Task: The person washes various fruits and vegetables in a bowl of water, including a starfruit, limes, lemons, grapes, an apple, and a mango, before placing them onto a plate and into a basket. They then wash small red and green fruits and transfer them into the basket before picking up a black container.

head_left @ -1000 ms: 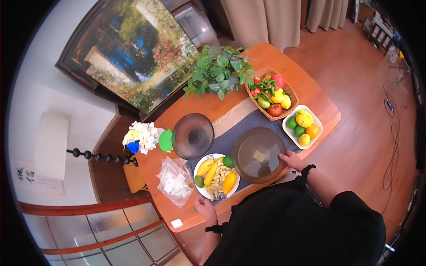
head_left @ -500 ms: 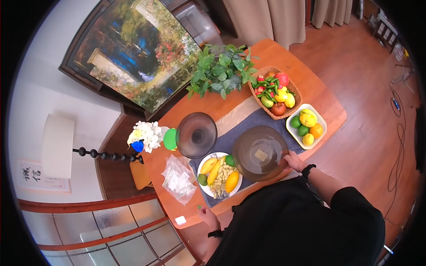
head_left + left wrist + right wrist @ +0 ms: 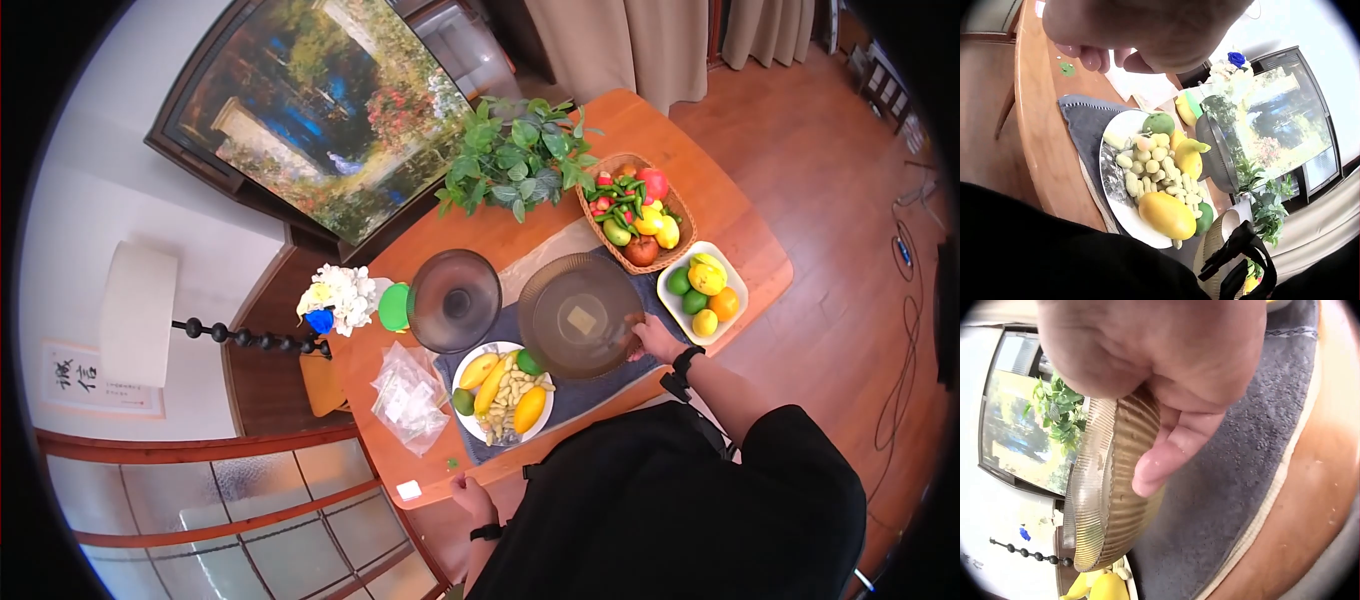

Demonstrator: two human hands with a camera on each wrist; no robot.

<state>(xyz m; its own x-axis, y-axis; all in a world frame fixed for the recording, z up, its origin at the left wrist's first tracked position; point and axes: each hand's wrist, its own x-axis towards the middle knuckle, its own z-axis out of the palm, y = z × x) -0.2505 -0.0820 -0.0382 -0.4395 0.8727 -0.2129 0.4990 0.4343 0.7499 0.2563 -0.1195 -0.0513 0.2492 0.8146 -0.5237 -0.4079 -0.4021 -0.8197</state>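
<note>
— Edges first: where do we find our hands?

— Our right hand (image 3: 655,338) grips the rim of the ribbed glass bowl (image 3: 581,316), lifted and tilted over the grey mat (image 3: 1254,456) near the table's (image 3: 640,125) front edge. Our left hand (image 3: 468,492) hangs off the front-left corner, fingers loosely curled, holding nothing.

— What crowds the bowl?

— A fruit plate (image 3: 500,393) touches its left side, a second dark bowl (image 3: 454,300) stands behind, and a wicker basket (image 3: 632,215) and white dish (image 3: 707,291) sit toward the right edge.

— And the room?

— Wooden floor, with a painting beyond the back edge.
</note>
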